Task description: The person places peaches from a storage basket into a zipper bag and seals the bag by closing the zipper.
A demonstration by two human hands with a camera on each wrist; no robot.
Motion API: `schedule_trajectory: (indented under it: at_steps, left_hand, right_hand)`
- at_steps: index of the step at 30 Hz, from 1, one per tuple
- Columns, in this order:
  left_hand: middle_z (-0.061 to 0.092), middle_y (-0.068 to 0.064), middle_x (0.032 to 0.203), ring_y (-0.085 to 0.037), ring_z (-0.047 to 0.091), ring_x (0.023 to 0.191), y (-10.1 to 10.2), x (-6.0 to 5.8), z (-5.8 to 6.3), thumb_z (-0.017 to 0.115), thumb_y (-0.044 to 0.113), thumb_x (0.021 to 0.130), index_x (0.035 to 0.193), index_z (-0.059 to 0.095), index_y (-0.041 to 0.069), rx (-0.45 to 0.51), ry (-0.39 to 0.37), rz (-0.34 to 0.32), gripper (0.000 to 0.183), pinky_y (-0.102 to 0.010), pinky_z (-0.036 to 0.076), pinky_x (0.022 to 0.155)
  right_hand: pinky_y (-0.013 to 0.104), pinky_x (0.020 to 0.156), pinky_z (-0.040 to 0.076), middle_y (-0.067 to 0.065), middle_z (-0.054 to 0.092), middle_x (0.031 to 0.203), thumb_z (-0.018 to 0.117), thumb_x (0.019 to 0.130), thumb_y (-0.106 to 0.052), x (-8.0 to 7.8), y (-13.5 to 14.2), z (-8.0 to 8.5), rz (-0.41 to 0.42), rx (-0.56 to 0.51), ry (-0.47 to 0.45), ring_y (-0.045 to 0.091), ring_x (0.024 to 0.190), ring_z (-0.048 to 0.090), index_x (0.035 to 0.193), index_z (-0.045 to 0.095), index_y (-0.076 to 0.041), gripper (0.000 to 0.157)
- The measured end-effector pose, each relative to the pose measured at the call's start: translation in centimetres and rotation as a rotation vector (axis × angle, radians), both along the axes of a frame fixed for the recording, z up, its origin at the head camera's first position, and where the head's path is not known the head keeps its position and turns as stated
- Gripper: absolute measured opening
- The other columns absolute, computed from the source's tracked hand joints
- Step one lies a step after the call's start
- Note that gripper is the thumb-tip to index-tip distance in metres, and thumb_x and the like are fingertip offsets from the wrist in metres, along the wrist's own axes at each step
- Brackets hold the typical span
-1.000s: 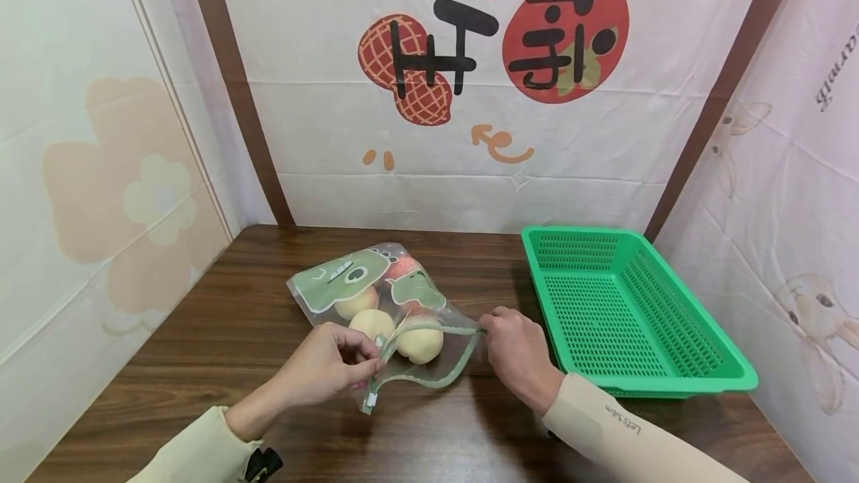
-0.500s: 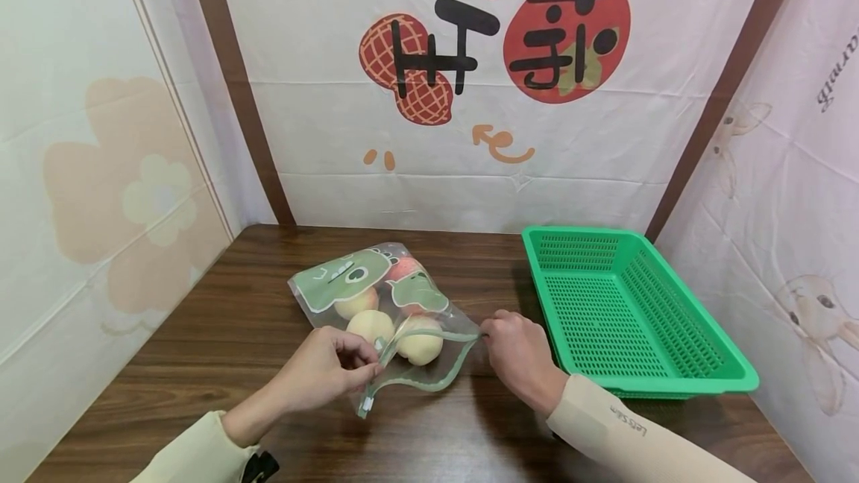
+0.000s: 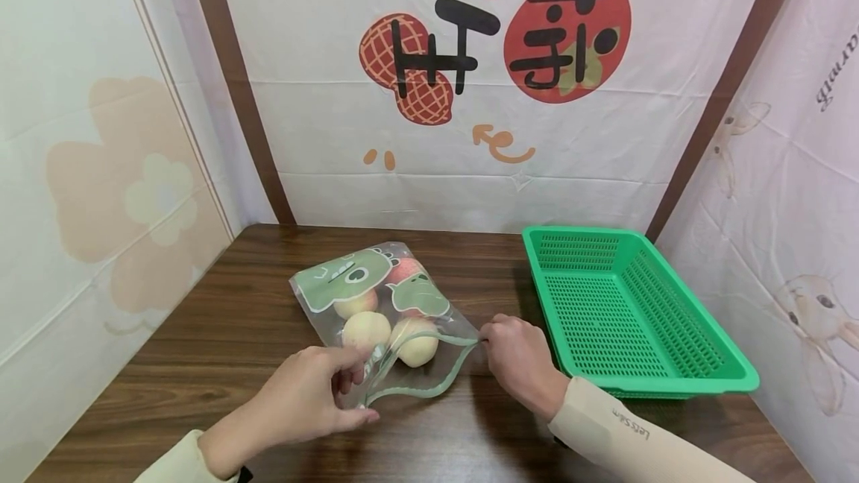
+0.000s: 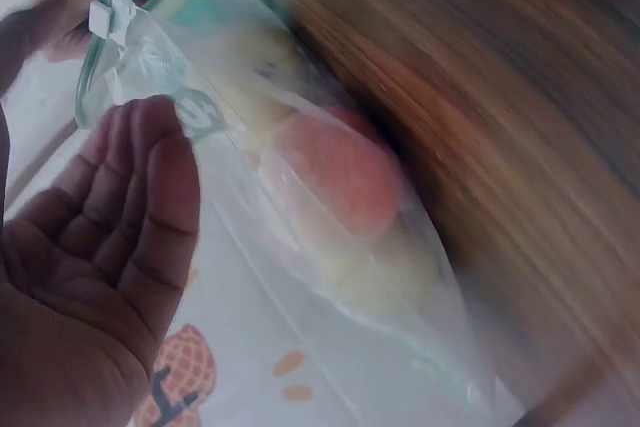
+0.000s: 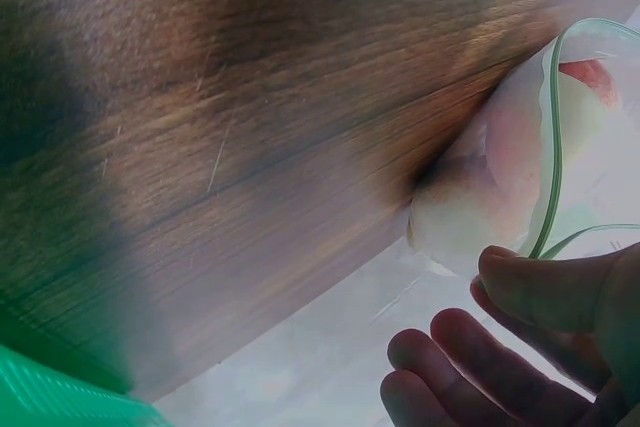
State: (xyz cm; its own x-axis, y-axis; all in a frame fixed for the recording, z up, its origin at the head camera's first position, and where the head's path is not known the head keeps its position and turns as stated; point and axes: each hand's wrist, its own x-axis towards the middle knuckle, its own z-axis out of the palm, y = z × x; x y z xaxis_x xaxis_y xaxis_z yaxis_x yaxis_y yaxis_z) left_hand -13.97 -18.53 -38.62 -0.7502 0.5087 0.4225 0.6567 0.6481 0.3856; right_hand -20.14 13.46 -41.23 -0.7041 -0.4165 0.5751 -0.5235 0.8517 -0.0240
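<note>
A clear zip bag [image 3: 419, 293] with a green dinosaur print lies on the table, its mouth spread toward me. Several peaches [image 3: 366, 331] fill its inside, pale yellow with red patches. My left hand [image 3: 291, 397] is at the left end of the mouth, thumb apart from loosely bent fingers and nothing gripped between them. A small white slider [image 4: 101, 19] on the zip shows beyond those fingers in the left wrist view. My right hand [image 3: 520, 356] pinches the right corner of the mouth between thumb and forefinger, while its other fingers stay loose in the right wrist view.
A green perforated plastic basket [image 3: 604, 311] stands on the right of the dark wooden table [image 3: 221, 334], close beside my right hand. White printed cloth [image 3: 470, 192] hangs behind the table and along both sides.
My left hand has let go of the bag's left edge, its thumb and fingers spreading as it shifts slightly left and down. My right hand keeps its pinch, nearly still.
</note>
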Motion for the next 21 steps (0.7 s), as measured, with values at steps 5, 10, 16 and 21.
schedule_trajectory:
  at_steps: [5,10,16,21]
  left_hand:
    - [0.039,0.026,0.066,0.009,0.035,0.057,-0.5,0.8,-0.3,0.098,0.045,0.055,0.074,0.05,0.031,-0.11,0.15,-0.011,0.054,-0.013,0.031,0.048]
    - [0.034,0.027,0.065,0.01,0.03,0.057,-0.7,1.0,-1.0,0.098,0.036,0.054,0.068,0.046,0.029,-0.164,0.29,-0.059,0.055,-0.011,0.026,0.048]
    - [0.033,0.026,0.063,0.011,0.027,0.056,-0.9,1.5,-1.2,0.094,0.025,0.059,0.067,0.047,0.028,-0.211,0.331,-0.098,0.048,-0.01,0.024,0.047]
    - [0.038,0.025,0.06,0.009,0.029,0.054,-1.3,1.8,-1.0,0.089,0.019,0.062,0.065,0.051,0.027,-0.263,0.358,-0.1,0.039,-0.014,0.027,0.044]
  right_hand:
    - [0.031,0.047,0.051,-0.004,0.057,0.064,0.084,0.077,-0.002,0.1,0.1,0.0,-0.002,0.003,0.002,0.013,0.058,0.06,0.075,0.078,-0.017,0.017]
    - [0.032,0.046,0.051,-0.004,0.055,0.063,0.084,0.078,-0.002,0.1,0.1,-0.1,-0.012,0.008,-0.004,0.015,0.058,0.061,0.074,0.078,-0.017,0.016]
    - [0.031,0.046,0.05,-0.004,0.056,0.064,0.083,0.077,0.0,0.2,0.2,-0.2,-0.014,0.01,-0.018,0.014,0.058,0.061,0.074,0.078,-0.016,0.017]
    - [0.03,0.044,0.048,-0.003,0.052,0.06,0.082,0.077,0.001,0.3,0.3,-0.3,-0.011,0.028,-0.005,0.014,0.055,0.058,0.069,0.076,-0.015,0.019]
